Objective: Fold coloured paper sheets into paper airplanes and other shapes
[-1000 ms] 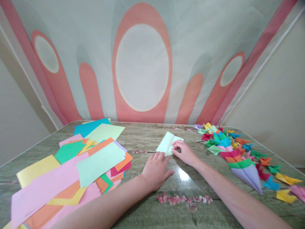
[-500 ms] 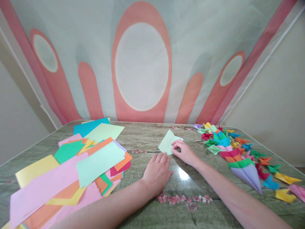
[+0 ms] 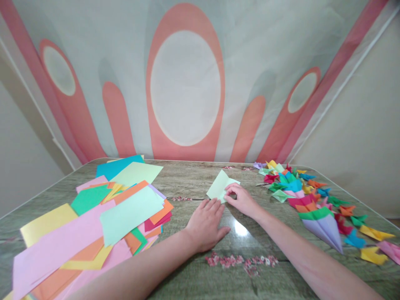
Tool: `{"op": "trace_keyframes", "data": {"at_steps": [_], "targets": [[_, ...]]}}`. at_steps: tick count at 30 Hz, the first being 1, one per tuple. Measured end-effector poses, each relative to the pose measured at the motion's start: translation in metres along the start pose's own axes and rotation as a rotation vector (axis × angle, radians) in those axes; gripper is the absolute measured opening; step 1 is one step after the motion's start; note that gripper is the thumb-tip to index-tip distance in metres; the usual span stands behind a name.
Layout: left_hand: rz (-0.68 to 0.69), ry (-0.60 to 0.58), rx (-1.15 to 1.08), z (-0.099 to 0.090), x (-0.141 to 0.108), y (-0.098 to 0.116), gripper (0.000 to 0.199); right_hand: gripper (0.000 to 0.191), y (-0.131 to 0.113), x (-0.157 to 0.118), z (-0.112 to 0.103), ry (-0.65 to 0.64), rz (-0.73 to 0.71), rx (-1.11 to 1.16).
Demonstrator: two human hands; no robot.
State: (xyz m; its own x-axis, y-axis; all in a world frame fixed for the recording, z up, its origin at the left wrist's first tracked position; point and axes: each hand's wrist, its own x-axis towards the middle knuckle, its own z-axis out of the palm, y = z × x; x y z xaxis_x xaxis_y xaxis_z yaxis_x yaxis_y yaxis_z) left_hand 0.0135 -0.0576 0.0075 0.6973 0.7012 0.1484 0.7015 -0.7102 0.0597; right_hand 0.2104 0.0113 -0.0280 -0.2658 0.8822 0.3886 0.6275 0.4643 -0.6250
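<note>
A small pale green sheet of paper (image 3: 219, 186) with a crease and a raised part lies near the middle of the wood-patterned table (image 3: 187, 266). My left hand (image 3: 206, 225) rests palm down, fingers spread and thumb out, its fingertips at the paper's lower edge. On the paper's right side, my right hand (image 3: 240, 199) pinches the edge between thumb and fingers. The fingertips partly cover that edge.
Many coloured sheets (image 3: 131, 212) lie in an overlapping pile on the left. Folded paper figures (image 3: 325, 225) in many colours spread along the right side, with nested purple, green and red ones nearest. A printed cloth (image 3: 131, 41) hangs behind the table.
My left thumb has spread slightly away to the right, and the left hand has shifted a little. My right hand keeps its pinch, and the paper has barely moved.
</note>
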Motion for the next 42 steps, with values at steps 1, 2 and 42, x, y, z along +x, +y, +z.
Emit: {"op": "trace_keyframes", "data": {"at_steps": [1, 2, 42], "targets": [[0.002, 0.000, -0.002, 0.000, 0.000, 0.000, 0.062, 0.002, 0.000, 0.000, 0.000, 0.001, -0.001, 0.001], [0.003, 0.001, -0.005, -0.001, 0.000, 0.000, 0.063, 0.003, 0.001, 0.000, 0.000, 0.002, 0.000, 0.003], [0.026, 0.015, 0.027, -0.008, 0.005, 0.001, 0.055, 0.020, -0.046, -0.020, -0.032, -0.287, -0.247, -0.650]]}}
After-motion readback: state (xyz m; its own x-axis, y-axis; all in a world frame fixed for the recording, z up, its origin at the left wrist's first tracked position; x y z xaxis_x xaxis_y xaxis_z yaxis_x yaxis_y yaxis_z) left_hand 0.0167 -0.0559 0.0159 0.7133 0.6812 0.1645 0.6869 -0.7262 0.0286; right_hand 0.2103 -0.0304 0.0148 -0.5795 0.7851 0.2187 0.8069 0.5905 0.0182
